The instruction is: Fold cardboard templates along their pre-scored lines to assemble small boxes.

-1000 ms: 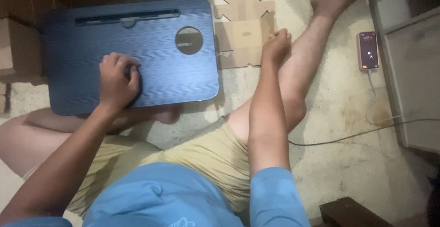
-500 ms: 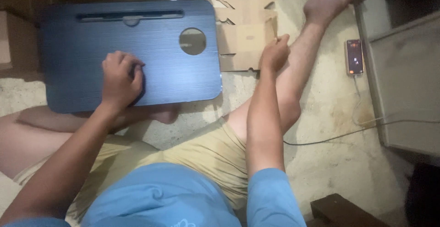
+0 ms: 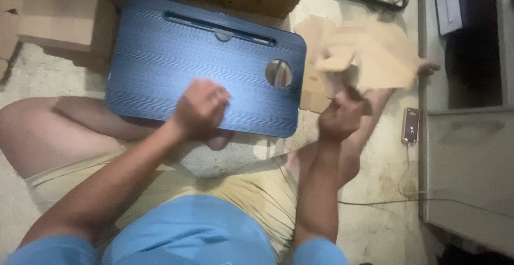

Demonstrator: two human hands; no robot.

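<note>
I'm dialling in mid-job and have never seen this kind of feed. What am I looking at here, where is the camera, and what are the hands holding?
There is no machine: this is one camera worn on a person's head, looking down at their own lap and two bare hands. The person sits on a concrete floor with legs apart. In front of them lies a blue lap desk with a long slot and a round hole. The left hand, closed in a fist, is over the desk's near edge; I cannot tell whether it holds anything. The right hand grips a flat cardboard cutout, lifted and blurred. More cardboard boxes sit at the top left. A phone with a cable lies on the floor to the right, beside a grey cabinet.
</note>
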